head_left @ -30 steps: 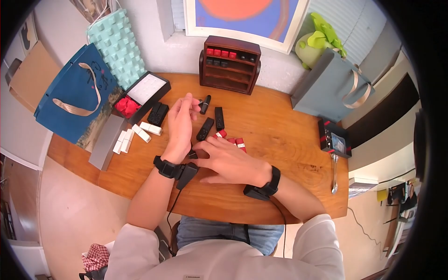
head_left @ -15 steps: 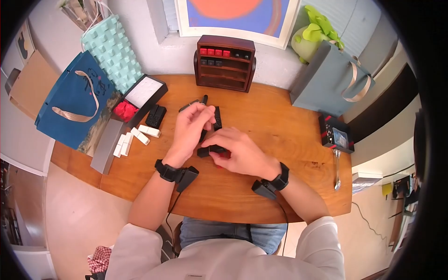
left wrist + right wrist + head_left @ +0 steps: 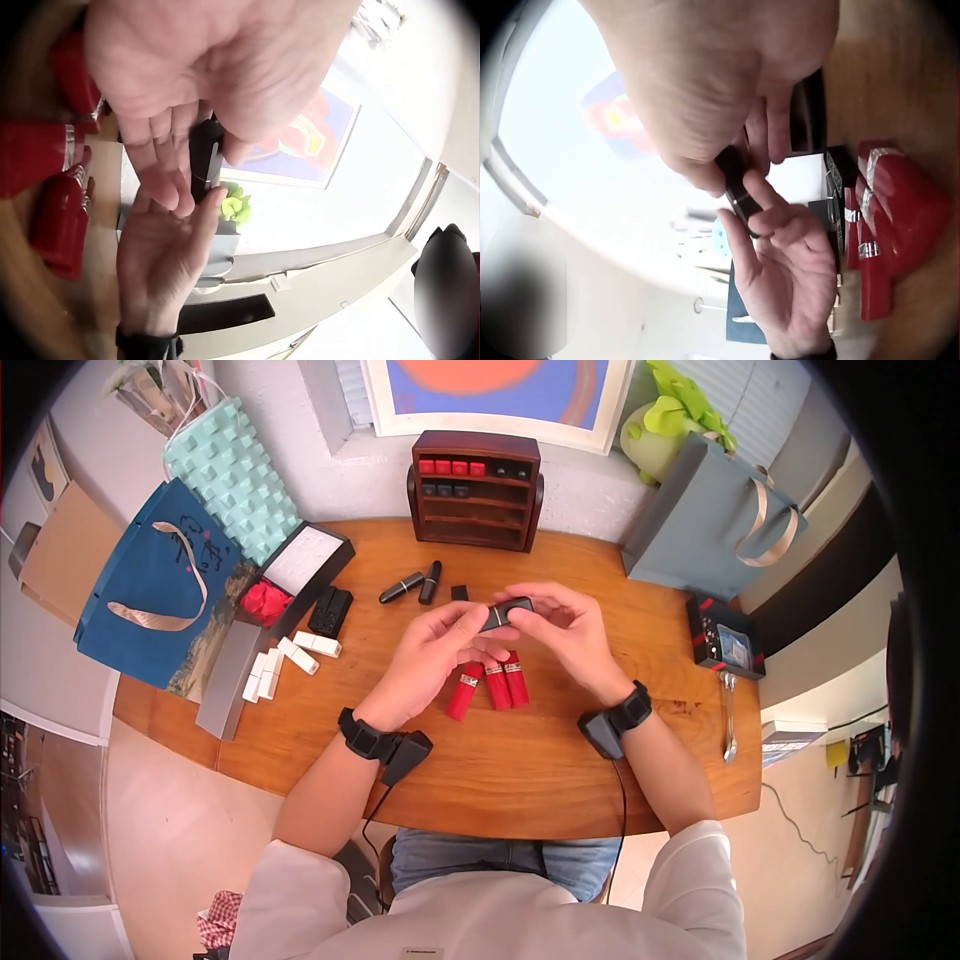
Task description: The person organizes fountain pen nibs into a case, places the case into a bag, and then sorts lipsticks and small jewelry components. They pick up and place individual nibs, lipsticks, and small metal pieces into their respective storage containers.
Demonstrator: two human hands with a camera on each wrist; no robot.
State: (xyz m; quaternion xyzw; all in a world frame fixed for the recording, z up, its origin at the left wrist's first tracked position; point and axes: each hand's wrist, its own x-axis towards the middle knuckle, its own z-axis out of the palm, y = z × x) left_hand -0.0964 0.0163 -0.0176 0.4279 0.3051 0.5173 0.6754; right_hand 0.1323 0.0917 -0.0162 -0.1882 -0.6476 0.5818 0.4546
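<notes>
A black tube with a thin silver band [image 3: 506,614] is held above the table between both hands. The left hand [image 3: 428,660] pinches its left end with thumb and fingers; the right hand [image 3: 568,635] pinches the other end. In the left wrist view the black tube [image 3: 204,159] spans both hands, and in the right wrist view the tube [image 3: 739,191] does too. Below the hands lie several red tubes [image 3: 464,691] with silver bands. Two black tubes [image 3: 402,588] [image 3: 430,582] lie beyond the left hand. A black piece [image 3: 459,593] is partly hidden behind the hands.
A dark wooden rack [image 3: 474,520] with red and black items in its upper rows stands at the back. To the left are white tubes [image 3: 298,655], black boxes [image 3: 330,611], an open box [image 3: 307,560] and a blue bag [image 3: 165,585]. A grey bag [image 3: 690,520] and spoon [image 3: 729,720] are at the right.
The hands have come together higher over the table, with the black tube now between them. The right hand has moved up and right, uncovering the red tubes. Another black tube now shows beyond the left hand.
</notes>
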